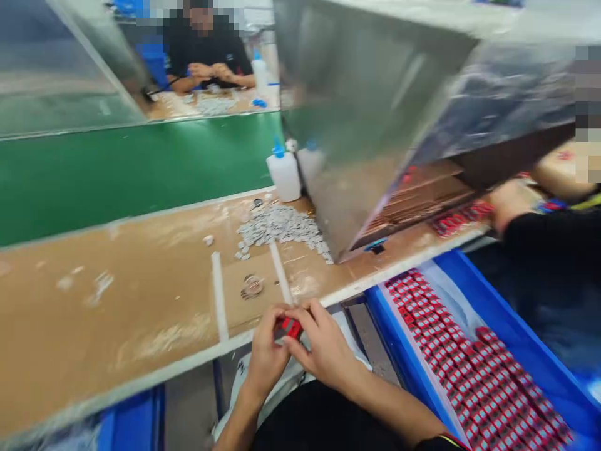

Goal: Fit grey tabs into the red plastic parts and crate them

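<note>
Between my two hands, just over the front edge of the workbench (188, 329), is a small red block-like part (292, 326) with a grey patch on its face. My left hand (270, 347) is closed on its left side. The fingers of my right hand (322, 341) curl over it from the right, with the thumb underneath. My fingers cover much of the part, so its exact kind is hidden. Beyond my hands lies a pile of small flat grey pieces (282, 225). A round metallic piece (252, 285) rests on the bench between two white tape strips.
A white squeeze bottle (284, 175) with a blue cap stands behind the pile. A tilted metal panel (370, 125) rises at right. Rows of similar red parts fill a blue bin (521, 313) at lower right. Co-workers sit across the green belt (141, 163) and at right.
</note>
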Available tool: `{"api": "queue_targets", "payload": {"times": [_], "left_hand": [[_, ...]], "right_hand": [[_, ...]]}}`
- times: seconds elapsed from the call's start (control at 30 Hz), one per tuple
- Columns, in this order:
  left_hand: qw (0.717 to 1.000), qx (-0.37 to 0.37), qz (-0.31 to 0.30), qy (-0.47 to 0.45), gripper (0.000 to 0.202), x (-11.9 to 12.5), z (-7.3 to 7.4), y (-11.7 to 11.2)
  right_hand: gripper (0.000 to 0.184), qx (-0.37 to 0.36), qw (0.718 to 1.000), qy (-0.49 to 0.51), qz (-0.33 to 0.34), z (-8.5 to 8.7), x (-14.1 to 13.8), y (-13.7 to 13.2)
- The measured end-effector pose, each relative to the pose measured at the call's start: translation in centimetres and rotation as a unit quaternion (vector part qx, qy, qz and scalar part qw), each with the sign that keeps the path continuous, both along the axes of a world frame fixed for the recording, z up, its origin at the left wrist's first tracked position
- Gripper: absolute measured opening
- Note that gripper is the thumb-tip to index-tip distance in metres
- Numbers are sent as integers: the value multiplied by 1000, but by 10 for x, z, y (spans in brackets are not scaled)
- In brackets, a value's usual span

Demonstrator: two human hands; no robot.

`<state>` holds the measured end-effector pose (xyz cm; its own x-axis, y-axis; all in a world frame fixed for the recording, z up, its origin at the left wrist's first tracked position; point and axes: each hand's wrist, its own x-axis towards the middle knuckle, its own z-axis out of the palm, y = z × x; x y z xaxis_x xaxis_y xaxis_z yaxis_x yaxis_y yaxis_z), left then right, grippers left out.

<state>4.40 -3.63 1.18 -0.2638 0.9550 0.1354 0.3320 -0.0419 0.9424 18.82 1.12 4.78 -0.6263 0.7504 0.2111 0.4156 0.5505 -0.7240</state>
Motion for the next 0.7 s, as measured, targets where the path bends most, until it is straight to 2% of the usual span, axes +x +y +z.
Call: {"api": "queue_targets", "payload": {"times": [0.07,0.17,0.3,0.37,0.47,0.57,0.63,0.7], "left_hand": [[999,-29,5,-46,14,-5,2,-5],[996,-68,3,-58,19,-15,3,-8],[996,-65,-28,-54,13,-31,0,-5],[995,-70,-9,-71,16,-39,-3,-2],[988,-84,25,-129,30,-50,-8,2],[981,-80,32,-173,36,-57,-12,2],[982,-74,28,-171,34,-59,-14,2],[984,-64,24,-163,35,-58,-17,0]], "right_hand": [[39,1,999,4,44,-1,-6,3],[39,22,995,38,85,-6,-17,1],[29,29,986,111,118,-8,-29,0],[22,11,984,146,106,-10,-33,8],[13,-23,986,159,34,-21,-41,32],[22,-84,986,143,-12,-36,-54,59],[33,-113,985,133,-3,-42,-64,72],[32,-111,986,123,12,-43,-73,80]]}}
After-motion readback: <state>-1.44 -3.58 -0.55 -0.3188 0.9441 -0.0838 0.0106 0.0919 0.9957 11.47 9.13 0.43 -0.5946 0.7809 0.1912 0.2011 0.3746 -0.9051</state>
